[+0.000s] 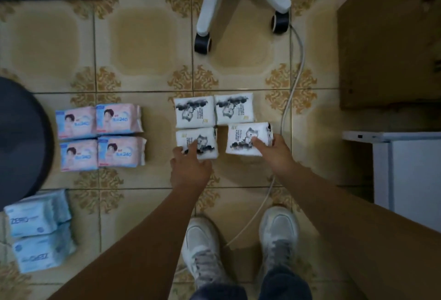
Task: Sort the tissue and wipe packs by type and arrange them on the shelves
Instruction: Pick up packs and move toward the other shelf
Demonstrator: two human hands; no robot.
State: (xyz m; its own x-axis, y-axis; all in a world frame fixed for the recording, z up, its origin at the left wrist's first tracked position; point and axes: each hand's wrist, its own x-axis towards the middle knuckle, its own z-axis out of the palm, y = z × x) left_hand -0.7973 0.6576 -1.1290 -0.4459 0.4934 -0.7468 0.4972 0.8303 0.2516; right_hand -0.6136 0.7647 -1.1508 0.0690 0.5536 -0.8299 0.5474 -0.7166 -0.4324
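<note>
On the tiled floor [148,44], four white tissue packs with an ink-style cat print lie in a two-by-two block, just in front of the person's white shoes [202,249]. The left hand [189,166] rests straight fingers on the near-left white pack [196,143]; the right hand [274,149] presses a forefinger on top of the near-right white pack [248,138] with the thumb at its right end, which sits slightly askew and a little apart from its neighbours. To the left lie four pink wipe packs [101,136] in a tidy square, and two pale blue packs [39,230] near the floor's left edge. These soft film-wrapped packs look light and squashy with slippery wrappers; gripping across the short ends should hold best.
</note>
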